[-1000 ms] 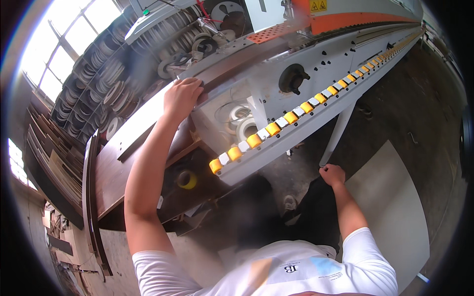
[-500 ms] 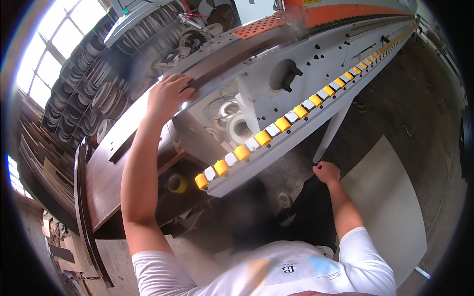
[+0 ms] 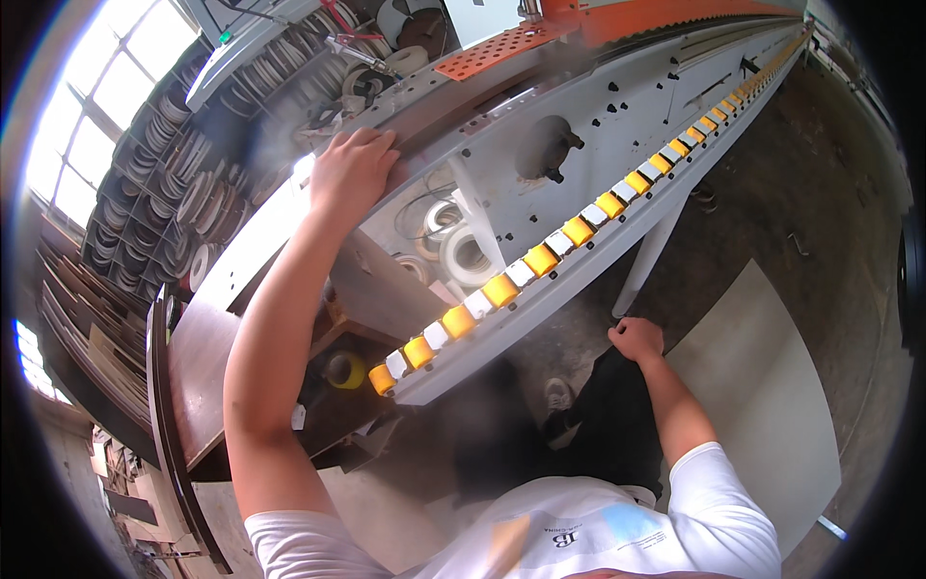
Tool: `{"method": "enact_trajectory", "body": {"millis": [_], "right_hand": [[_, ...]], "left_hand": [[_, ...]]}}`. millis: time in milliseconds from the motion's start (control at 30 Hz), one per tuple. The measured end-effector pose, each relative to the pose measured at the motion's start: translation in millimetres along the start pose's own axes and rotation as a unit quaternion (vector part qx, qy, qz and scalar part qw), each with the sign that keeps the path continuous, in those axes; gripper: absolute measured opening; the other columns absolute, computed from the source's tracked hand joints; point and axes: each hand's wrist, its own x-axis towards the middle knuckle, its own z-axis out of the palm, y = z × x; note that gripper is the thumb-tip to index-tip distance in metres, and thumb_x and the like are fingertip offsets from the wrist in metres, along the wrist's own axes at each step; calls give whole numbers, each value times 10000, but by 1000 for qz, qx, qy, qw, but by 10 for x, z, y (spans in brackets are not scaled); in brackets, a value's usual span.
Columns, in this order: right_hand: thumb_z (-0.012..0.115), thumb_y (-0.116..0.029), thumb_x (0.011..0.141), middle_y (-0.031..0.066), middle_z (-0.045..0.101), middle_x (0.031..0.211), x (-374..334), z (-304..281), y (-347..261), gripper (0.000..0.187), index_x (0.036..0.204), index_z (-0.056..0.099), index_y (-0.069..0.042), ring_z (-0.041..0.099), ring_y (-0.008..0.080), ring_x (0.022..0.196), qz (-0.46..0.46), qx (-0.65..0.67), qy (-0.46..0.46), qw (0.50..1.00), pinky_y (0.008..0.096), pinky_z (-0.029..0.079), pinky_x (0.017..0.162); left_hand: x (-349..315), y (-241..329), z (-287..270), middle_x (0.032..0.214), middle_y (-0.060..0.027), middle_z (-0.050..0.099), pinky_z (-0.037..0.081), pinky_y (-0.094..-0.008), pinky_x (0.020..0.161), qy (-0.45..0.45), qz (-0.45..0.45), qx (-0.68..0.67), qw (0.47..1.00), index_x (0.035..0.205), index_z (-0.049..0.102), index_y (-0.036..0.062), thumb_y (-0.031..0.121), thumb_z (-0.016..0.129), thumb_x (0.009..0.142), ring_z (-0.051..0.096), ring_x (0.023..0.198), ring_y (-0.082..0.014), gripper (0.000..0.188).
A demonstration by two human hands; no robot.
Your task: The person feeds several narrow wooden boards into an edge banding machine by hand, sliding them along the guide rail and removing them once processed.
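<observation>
My left hand [image 3: 353, 176] is stretched forward over the near end of a long brown board [image 3: 453, 114]. Its fingers lie close together and bend over the board's edge, gripping it. The board lies along the top of a grey machine [image 3: 617, 82] with an orange perforated plate [image 3: 502, 50] above its far part. Low on the right, beside my black trousers, my right hand [image 3: 639, 338] is curled into a loose fist. Nothing sticks out of it. It is close to the foot of a slanted grey support leg [image 3: 652, 256], and whether they touch I cannot tell.
A rail of yellow and white rollers [image 3: 540, 259] runs along the machine's near side. White tape rolls [image 3: 465, 253] lie inside the frame. Racks of edging rolls [image 3: 164, 183] stand left, near leaning dark strips [image 3: 87, 338]. A pale sheet [image 3: 762, 386] is at right.
My left hand has slid forward and to the right along the machine, with the brown board under it. The view has shifted slightly. My right hand has stayed nearly still.
</observation>
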Motion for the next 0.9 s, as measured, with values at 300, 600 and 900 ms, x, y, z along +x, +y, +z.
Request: {"method": "enact_trajectory", "body": {"millis": [300,600,900], "right_hand": [[690,-500,866,84,804,978,-37,-18,-30,338,899,830,-194,749,329,991,9,2,-3,1000,467,587,876],[682,-491,890,82,802,1007,-31,-94,-100,347,949,818,-177,747,328,1006,5,-25,-23,999,463,583,886],[678,-484,894,85,800,998,-45,-75,-86,349,937,816,-167,744,335,999,6,-16,-8,1000,454,581,883]], "left_hand": [[271,103,307,1318,21,732,560,-428,989,64,24,-61,996,1304,746,210,355,640,1039,655,1229,-253,320],[253,127,258,1310,-19,732,524,-435,1038,45,-8,-59,997,1355,701,173,417,664,1023,633,1261,-271,414],[254,142,234,1342,-28,731,494,-434,1085,43,-27,-48,998,1370,704,159,474,662,1018,622,1299,-278,475]]}}
